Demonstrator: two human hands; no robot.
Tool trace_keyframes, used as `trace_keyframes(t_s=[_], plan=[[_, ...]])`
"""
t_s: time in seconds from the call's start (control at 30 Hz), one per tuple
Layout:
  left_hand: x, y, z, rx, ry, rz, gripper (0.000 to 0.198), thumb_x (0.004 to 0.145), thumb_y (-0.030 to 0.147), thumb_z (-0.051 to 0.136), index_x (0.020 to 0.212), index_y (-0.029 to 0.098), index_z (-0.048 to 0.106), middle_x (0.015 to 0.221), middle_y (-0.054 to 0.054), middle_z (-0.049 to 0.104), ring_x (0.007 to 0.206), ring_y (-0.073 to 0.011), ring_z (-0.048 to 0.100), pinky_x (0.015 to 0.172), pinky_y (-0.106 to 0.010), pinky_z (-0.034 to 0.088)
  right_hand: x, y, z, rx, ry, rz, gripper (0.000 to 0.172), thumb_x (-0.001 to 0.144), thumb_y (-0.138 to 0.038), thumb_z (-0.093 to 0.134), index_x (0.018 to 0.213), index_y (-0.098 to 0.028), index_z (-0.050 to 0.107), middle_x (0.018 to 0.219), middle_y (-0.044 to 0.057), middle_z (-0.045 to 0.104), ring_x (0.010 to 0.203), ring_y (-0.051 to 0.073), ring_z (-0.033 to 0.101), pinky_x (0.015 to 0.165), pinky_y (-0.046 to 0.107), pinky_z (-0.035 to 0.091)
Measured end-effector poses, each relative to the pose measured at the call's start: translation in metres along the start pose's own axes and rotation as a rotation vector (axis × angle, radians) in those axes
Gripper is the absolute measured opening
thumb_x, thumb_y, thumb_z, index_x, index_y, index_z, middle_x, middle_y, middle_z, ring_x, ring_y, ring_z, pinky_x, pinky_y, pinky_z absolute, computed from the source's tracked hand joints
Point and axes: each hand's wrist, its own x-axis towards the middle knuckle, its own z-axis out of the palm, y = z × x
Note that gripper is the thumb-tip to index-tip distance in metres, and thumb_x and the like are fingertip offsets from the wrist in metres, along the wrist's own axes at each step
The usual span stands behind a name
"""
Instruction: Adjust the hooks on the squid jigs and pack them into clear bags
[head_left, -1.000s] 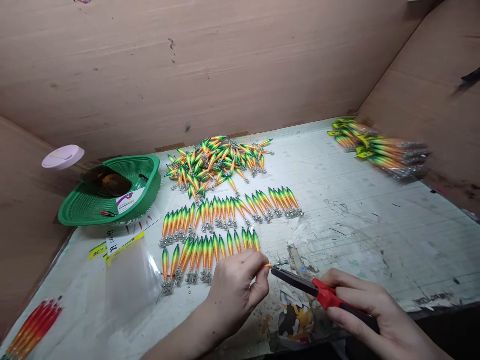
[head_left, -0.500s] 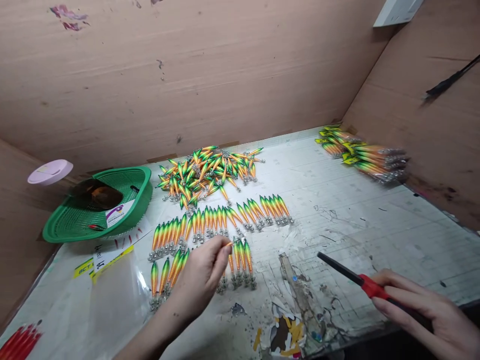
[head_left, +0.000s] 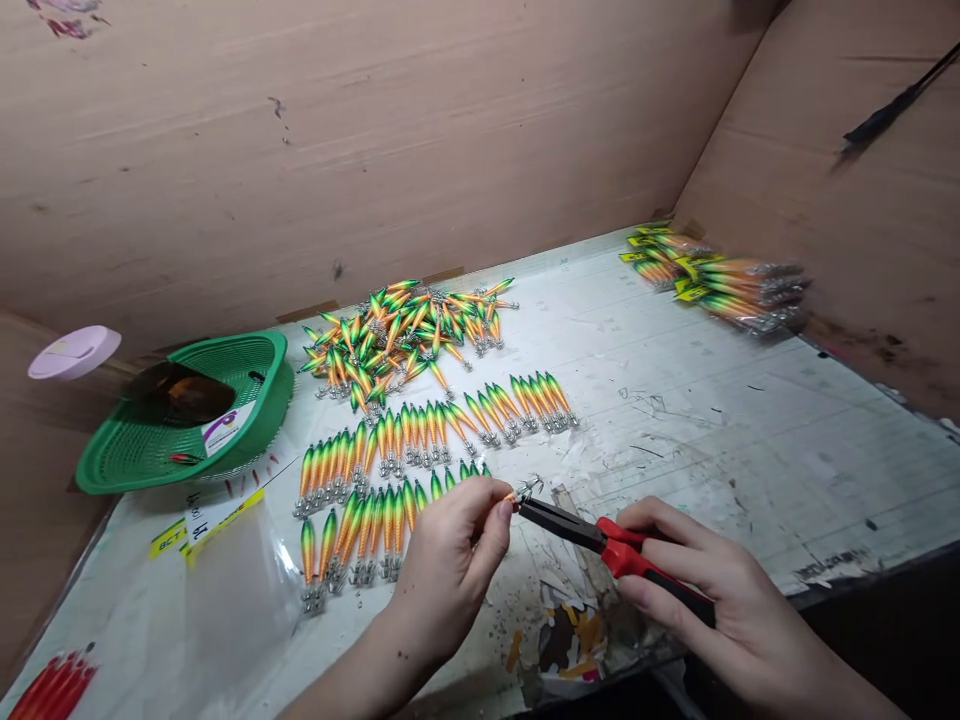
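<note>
My left hand point(head_left: 450, 565) pinches one squid jig lure point(head_left: 517, 493) by its orange end, its metal hooks sticking out to the right. My right hand point(head_left: 720, 600) grips red-handled pliers point(head_left: 600, 538); their black jaws meet the lure's hooks. Just left of the hands lie two rows of green-and-orange lures point(head_left: 390, 445), laid side by side. A loose pile of the same lures point(head_left: 397, 335) sits behind them near the back wall.
A green plastic basket point(head_left: 259, 410) stands at the left with a pink lid point(head_left: 71, 352) behind it. Clear bags with yellow labels point(head_left: 217, 530) lie in front of the basket. Packed lures point(head_left: 727, 285) are stacked at the far right. Cardboard walls enclose the bench; red lures point(head_left: 49, 685) lie bottom left.
Half a second ago my left hand was over the front row and the pliers hung apart at the right. Now the left hand holds a lure and the pliers' jaws are at its hooks.
</note>
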Motion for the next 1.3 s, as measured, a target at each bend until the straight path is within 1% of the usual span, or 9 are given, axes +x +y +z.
trace_keyframes(t_s=[0.27,0.5,0.63,0.73,0.83,0.93,1.07,1.17,1.3], plan=[[-0.007,-0.003,0.001,0.058,0.115,0.126,0.019,0.091,0.019,0.046,0.084,0.017,0.063,0.069,-0.002,0.061,0.060,-0.0125,0.056,0.054,-0.020,0.040,0.007,-0.005,0.002,-0.026,-0.006,-0.042,0.024,0.094,-0.029,0.049,0.084,-0.021,0.068,0.096,0.007,0.059,0.087,0.018,0.060,0.074,0.025,0.051],[-0.010,-0.009,0.003,0.104,0.143,0.122,0.019,0.093,0.018,0.044,0.086,0.016,0.062,0.072,-0.003,0.061,0.062,-0.0124,0.058,0.055,-0.021,0.040,0.010,0.000,0.004,-0.097,-0.002,-0.109,0.017,0.091,-0.025,0.052,0.088,-0.021,0.068,0.097,0.007,0.060,0.088,0.017,0.061,0.074,0.024,0.051],[-0.014,-0.011,0.005,0.157,0.155,0.110,0.021,0.094,0.019,0.042,0.088,0.016,0.061,0.072,-0.003,0.060,0.062,-0.0132,0.056,0.054,-0.022,0.040,0.012,-0.003,0.005,-0.064,-0.033,-0.092,0.021,0.093,-0.027,0.050,0.085,-0.020,0.068,0.094,0.007,0.061,0.086,0.017,0.061,0.073,0.023,0.051],[-0.017,-0.011,0.004,0.173,0.165,0.133,0.020,0.094,0.018,0.042,0.089,0.016,0.061,0.072,-0.003,0.060,0.061,-0.0130,0.055,0.053,-0.022,0.040,0.015,-0.005,0.006,-0.013,-0.053,-0.059,0.026,0.094,-0.030,0.047,0.082,-0.020,0.068,0.092,0.007,0.061,0.085,0.018,0.060,0.074,0.024,0.051],[-0.017,-0.013,0.003,0.223,0.187,0.194,0.021,0.094,0.016,0.041,0.089,0.015,0.061,0.071,-0.003,0.059,0.060,-0.0124,0.054,0.053,-0.021,0.039,0.016,-0.005,0.007,0.009,-0.083,-0.037,0.027,0.095,-0.031,0.046,0.082,-0.020,0.067,0.093,0.007,0.061,0.086,0.017,0.060,0.074,0.025,0.050],[-0.015,-0.014,0.001,0.345,0.240,0.282,0.022,0.093,0.015,0.041,0.084,0.015,0.061,0.066,-0.001,0.055,0.055,-0.0114,0.049,0.049,-0.021,0.035,0.016,-0.006,0.007,-0.001,-0.105,-0.049,0.026,0.095,-0.030,0.046,0.085,-0.021,0.067,0.093,0.006,0.061,0.086,0.017,0.060,0.074,0.024,0.049],[-0.013,-0.017,-0.004,0.470,0.293,0.350,0.024,0.091,0.013,0.043,0.074,0.016,0.060,0.059,0.001,0.050,0.050,-0.0104,0.043,0.047,-0.021,0.031,0.014,-0.008,0.009,-0.021,-0.064,-0.055,0.025,0.095,-0.029,0.046,0.085,-0.021,0.068,0.092,0.006,0.062,0.085,0.017,0.061,0.074,0.024,0.049],[-0.012,-0.018,-0.004,0.442,0.311,0.341,0.023,0.090,0.012,0.045,0.074,0.015,0.060,0.059,0.002,0.052,0.050,-0.0094,0.045,0.047,-0.021,0.032,0.012,-0.009,0.011,-0.034,-0.059,-0.053,0.025,0.095,-0.029,0.047,0.084,-0.021,0.068,0.090,0.006,0.063,0.084,0.017,0.061,0.074,0.024,0.050],[-0.012,-0.018,0.008,0.395,0.310,0.358,0.022,0.089,0.012,0.046,0.074,0.015,0.062,0.059,0.001,0.054,0.050,-0.0096,0.049,0.047,-0.021,0.035,0.012,-0.013,0.014,-0.024,-0.033,-0.022,0.028,0.093,-0.033,0.049,0.077,-0.020,0.068,0.085,0.006,0.063,0.082,0.018,0.062,0.072,0.024,0.051]])
